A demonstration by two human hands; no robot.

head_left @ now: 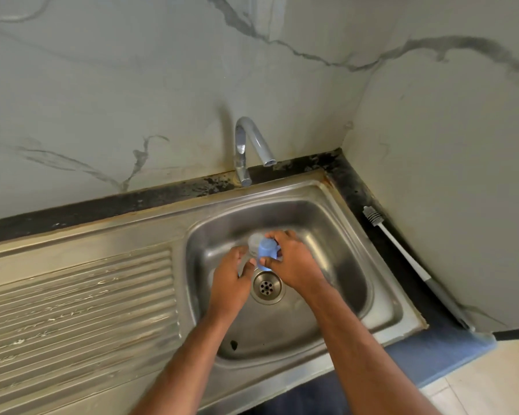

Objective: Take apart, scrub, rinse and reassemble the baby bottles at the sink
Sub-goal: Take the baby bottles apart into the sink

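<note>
Right now both hands are working over the sink (327, 205) basin, just above the drain (266, 286). The right hand (294, 260) is curling its fingers around a blue cap (267, 253), which is sitting on a clear bottle (256, 241). The left hand (231, 278) is reaching in beside the bottle with fingers bent; whether they are gripping it I cannot tell. A brush (402, 250) is lying on the dark counter to the right, and the tap (246, 148) is standing behind.
</note>
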